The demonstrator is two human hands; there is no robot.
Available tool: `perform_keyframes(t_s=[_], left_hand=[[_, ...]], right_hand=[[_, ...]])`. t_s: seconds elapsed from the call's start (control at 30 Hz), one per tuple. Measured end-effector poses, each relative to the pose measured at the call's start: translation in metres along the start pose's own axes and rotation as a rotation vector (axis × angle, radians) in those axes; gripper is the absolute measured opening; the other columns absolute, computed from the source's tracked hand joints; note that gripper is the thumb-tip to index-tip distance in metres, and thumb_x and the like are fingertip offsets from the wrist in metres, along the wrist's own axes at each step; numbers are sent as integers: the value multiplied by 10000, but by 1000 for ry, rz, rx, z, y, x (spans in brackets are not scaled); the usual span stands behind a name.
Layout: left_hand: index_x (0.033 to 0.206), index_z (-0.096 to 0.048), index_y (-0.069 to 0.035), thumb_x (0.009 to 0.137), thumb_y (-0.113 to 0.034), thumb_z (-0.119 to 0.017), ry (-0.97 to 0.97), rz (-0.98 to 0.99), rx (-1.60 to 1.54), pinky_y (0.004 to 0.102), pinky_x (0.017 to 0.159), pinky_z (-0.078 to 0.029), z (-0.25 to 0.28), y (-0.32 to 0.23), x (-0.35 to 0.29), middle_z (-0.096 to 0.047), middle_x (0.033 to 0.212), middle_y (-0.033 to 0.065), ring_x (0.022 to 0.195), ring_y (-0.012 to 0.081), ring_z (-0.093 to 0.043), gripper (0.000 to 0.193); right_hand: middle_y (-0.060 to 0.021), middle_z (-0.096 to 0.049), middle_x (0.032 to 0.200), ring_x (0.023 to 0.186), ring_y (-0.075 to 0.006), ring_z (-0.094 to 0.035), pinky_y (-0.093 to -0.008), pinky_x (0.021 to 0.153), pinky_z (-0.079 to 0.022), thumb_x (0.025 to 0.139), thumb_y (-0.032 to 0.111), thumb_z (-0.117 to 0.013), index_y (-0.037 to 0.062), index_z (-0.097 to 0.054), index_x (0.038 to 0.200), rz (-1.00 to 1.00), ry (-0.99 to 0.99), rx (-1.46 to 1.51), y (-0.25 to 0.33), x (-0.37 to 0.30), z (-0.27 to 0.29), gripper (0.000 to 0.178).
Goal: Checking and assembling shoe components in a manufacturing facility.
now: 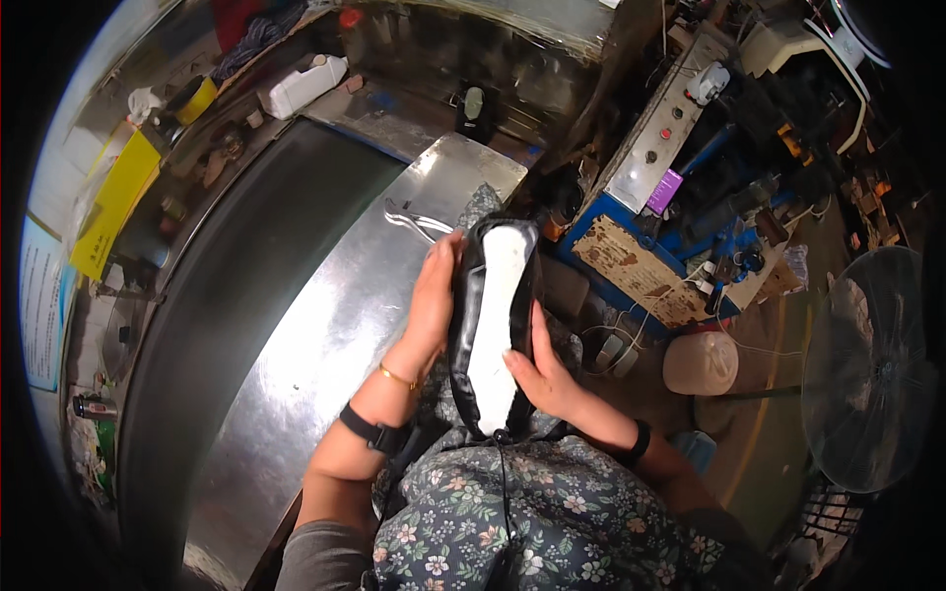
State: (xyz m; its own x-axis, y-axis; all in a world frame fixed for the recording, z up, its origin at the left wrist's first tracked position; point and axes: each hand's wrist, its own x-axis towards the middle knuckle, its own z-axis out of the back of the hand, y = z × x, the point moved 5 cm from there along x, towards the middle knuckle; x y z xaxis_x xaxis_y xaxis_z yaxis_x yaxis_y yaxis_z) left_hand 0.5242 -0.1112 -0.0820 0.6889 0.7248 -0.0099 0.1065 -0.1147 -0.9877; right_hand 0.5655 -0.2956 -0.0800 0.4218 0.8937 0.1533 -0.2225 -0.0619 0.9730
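Note:
A black shoe upper [466, 340] is turned bottom up over my lap, its gathered edge wrapped round a white insole [496, 305]. My left hand [432, 300] grips its left side, fingers pointing away from me. On the right side my right hand [545, 372] holds it too, the thumb lying on the white insole and the fingers along the black edge. A thin dark cord runs from the near end down over my flowered apron [463, 512]. Just beyond my left fingertips, metal pliers [419, 221] lie on the shiny metal table [296, 335]; their near end is partly hidden.
A dark conveyor belt [246, 246] runs along the table's left. Beyond it are a white jug [305, 87] and a yellow sign [113, 202]. To my right stand a blue machine [601, 222] with a button panel [665, 128], a pale bucket [700, 363] and a large fan [862, 369].

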Motion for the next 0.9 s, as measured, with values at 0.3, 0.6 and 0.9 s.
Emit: perform_keyframes(t_s=[0.3, 0.6, 0.9], left_hand=[[1215, -572, -31, 997, -393, -533, 277, 140, 9, 289, 975, -404, -40, -30, 30, -589, 1130, 70, 1086, 147, -525, 425], [1405, -462, 2, 1000, -207, -541, 445, 279, -264, 303, 1102, -324, -39, -12, 23, -503, 1380, 82, 1280, 178, -454, 463], [1398, -437, 6, 1016, -198, -523, 461, 59, -12, 315, 1091, -338, -47, -14, 31, -495, 1363, 109, 1265, 188, -448, 441]], right_hand=[[-188, -382, 1500, 1395, -245, -355, -327, 1151, -270, 1069, 423, -325, -56, -359, 1452, -219, -203, 350, -17, 62, 66, 614], [-90, -626, 1217, 1186, -184, -549, -322, 1032, -407, 1029, 184, -476, 19, -593, 1212, 33, 62, 102, 1, 124, 64, 273], [-73, -490, 1421, 1343, -171, -409, -318, 1130, -303, 1024, 137, -478, 12, -443, 1433, -122, 154, 586, 5, 117, 81, 429]])
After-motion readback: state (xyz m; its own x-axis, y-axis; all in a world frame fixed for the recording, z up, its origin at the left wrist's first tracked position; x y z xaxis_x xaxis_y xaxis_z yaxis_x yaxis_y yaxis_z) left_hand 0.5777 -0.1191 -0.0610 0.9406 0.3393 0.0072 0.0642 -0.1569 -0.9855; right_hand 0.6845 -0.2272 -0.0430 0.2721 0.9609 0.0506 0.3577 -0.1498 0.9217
